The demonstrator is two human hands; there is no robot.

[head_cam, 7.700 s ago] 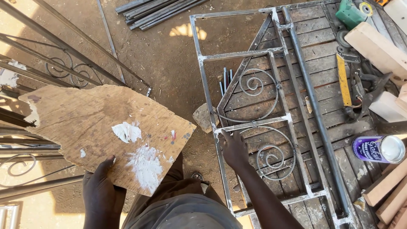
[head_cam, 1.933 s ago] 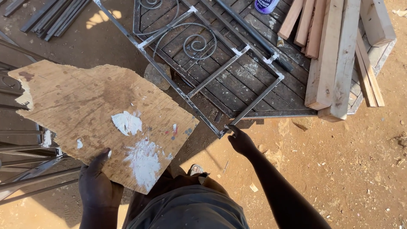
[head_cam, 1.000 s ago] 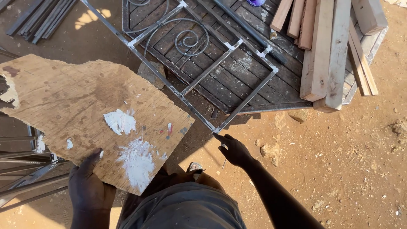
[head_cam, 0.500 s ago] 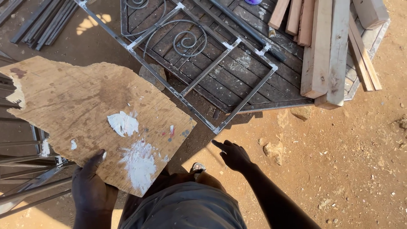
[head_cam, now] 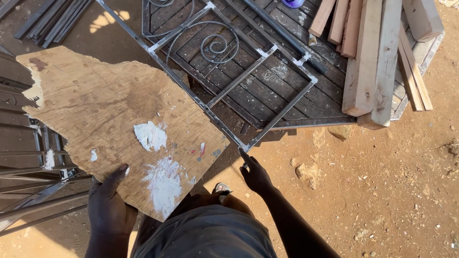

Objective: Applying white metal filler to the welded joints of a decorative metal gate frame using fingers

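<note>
The left hand (head_cam: pixel 111 205) grips the near edge of a ragged sheet of board (head_cam: pixel 110 114) — thumb on top, fingers curled under and out of sight. The board is flat, brown and rough-edged, stained darker in the middle, with two blobs of white paste (head_cam: pixel 158 157) smeared near the hand and a few flecks of red and grey beside them. It tilts across the person's front, its far corner overlapping the metal frame (head_cam: pixel 239 86).

The right hand (head_cam: pixel 256 174) is loose and holds nothing, fingers slightly apart, one fingertip stretched up to the frame's nearest corner; whether it quite touches I cannot tell. The frame is thin square steel bar, grey with pale patches at the joints, with curled scrollwork inside it. It lies on a dark, weathered slatted platform (head_cam: pixel 296 95). On the platform's right side rests a stack of pale, rough-sawn timber lengths (head_cam: pixel 377 57). Underfoot is dry reddish earth (head_cam: pixel 382 191) — gritty, strewn with small stones. More dark metal bars (head_cam: pixel 52 19) lie at the upper left.
</note>
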